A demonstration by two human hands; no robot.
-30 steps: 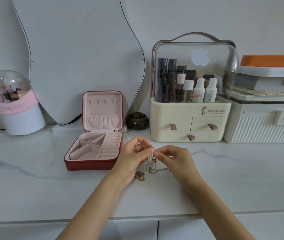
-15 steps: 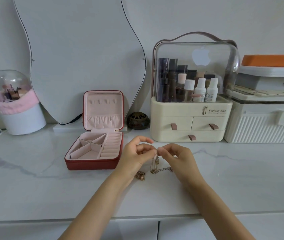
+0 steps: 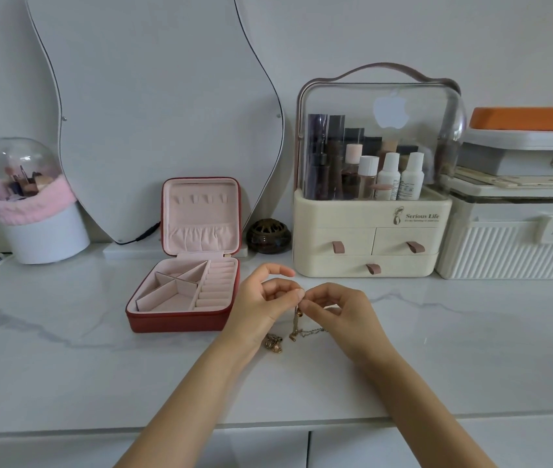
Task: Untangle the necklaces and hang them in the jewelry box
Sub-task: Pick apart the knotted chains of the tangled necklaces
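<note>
Tangled gold-tone chain necklaces [image 3: 297, 327]: pinched at the top by left hand [image 3: 261, 307] and right hand [image 3: 341, 314], lower ends on white marble tabletop [image 3: 66, 366]. Red square jewelry box [image 3: 185, 285], pink-lined, lid open: just left of the hands.

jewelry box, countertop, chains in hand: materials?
Jewelry box: red matte shell, probably faux leather; pink lining looks like velvet, soft and without glare. Countertop: white with grey veins and a soft sheen, marble or an imitation. Necklaces: thin gold-toned chain, likely metal, pinched by left hand and right hand.
</note>
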